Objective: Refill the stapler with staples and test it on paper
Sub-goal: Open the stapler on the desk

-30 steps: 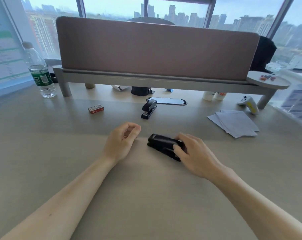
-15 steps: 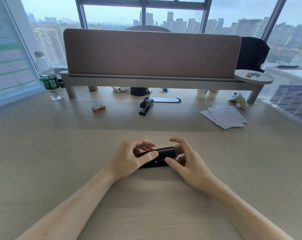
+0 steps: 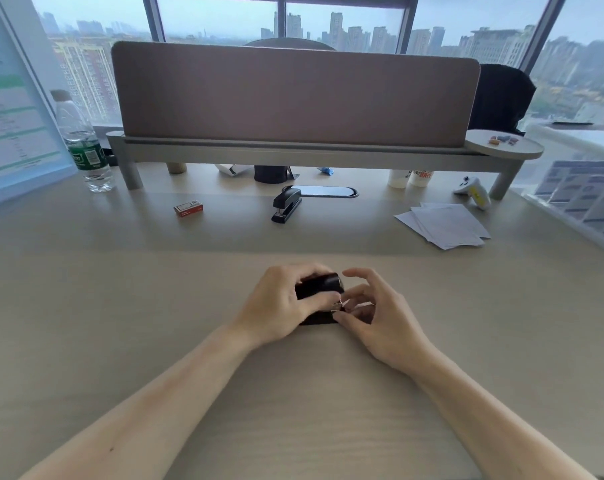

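Soft gray daylight comes in through the big windows (image 3: 466, 15) at the back. It is hazy outside, so nothing shines too hard. The counter (image 3: 137, 306) is bright near the person, with a darker band of shade below the screen (image 3: 293, 98). Only faint, soft shadows lie under the 2 arms (image 3: 162, 403). The left hand (image 3: 281, 304), the right hand (image 3: 383, 317) and the black stapler (image 3: 323, 284) look a little smeared. At the sides, the window frames (image 3: 409, 19) lean and bend.

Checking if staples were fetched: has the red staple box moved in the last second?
No. The red staple box still lies left of the spare stapler beside the cable slot, with the same gap as before.
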Demonstrator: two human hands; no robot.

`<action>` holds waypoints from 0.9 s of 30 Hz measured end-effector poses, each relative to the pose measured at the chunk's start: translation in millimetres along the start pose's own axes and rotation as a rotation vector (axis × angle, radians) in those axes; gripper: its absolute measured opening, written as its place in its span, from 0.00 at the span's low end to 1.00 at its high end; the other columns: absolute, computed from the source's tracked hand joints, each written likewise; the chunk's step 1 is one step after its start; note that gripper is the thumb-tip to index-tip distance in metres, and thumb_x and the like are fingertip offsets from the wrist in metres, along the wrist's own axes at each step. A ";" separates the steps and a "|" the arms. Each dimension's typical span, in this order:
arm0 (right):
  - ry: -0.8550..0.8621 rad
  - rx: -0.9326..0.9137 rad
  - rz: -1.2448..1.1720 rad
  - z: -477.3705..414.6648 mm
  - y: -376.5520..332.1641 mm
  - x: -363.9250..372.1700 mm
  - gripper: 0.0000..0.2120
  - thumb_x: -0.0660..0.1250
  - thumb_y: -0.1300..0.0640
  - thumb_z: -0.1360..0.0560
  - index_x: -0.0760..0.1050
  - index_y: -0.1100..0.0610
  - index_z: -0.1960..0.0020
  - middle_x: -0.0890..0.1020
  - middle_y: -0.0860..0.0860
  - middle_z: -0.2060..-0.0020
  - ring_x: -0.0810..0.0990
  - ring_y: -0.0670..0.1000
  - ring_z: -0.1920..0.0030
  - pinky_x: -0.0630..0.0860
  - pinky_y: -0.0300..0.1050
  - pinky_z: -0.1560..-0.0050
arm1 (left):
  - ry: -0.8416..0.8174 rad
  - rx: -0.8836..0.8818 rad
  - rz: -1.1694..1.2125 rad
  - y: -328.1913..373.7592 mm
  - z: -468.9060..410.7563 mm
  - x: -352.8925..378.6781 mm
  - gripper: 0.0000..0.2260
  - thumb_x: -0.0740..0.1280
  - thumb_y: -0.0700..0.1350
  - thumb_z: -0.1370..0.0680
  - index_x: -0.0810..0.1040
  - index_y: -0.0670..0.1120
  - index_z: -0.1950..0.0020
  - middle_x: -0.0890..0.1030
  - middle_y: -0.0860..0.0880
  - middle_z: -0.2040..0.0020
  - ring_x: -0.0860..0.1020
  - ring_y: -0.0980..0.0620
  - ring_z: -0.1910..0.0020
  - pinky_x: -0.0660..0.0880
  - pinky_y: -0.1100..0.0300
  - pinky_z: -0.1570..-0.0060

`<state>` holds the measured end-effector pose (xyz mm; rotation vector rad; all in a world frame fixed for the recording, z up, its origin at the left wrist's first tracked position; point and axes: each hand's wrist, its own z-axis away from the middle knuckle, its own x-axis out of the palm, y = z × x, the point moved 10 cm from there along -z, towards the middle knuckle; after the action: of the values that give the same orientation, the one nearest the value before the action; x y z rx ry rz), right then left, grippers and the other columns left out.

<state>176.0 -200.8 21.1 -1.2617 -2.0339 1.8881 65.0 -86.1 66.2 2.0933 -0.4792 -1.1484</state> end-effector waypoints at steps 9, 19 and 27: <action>0.021 -0.019 -0.004 -4.5 3.3 2.8 0.22 0.78 0.62 0.27 0.76 0.49 0.38 0.85 0.48 0.55 0.83 0.50 0.59 0.78 0.33 0.57 | 0.220 -0.097 0.577 -25.4 16.5 -47.8 0.11 0.76 0.40 0.25 0.83 0.47 0.44 0.89 0.49 0.50 0.87 0.51 0.49 0.81 0.57 0.41; 0.010 -0.024 0.025 -4.7 3.6 3.4 0.21 0.78 0.62 0.27 0.77 0.50 0.37 0.84 0.47 0.55 0.80 0.45 0.63 0.77 0.33 0.58 | 0.218 -0.258 0.628 -82.8 61.3 -107.9 0.21 0.83 0.51 0.35 0.81 0.44 0.49 0.88 0.43 0.50 0.87 0.49 0.53 0.85 0.53 0.52; 0.011 -0.025 0.035 -3.7 2.0 4.4 0.20 0.77 0.63 0.26 0.78 0.50 0.37 0.83 0.46 0.55 0.78 0.42 0.66 0.77 0.33 0.58 | 0.074 -0.425 0.409 -112.9 71.8 -101.0 0.13 0.75 0.29 0.28 0.79 0.41 0.49 0.89 0.45 0.55 0.88 0.43 0.53 0.85 0.52 0.48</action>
<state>176.2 -195.5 18.3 -1.3192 -2.0499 1.8719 -51.0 24.8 17.4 1.5737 -0.5436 -0.8422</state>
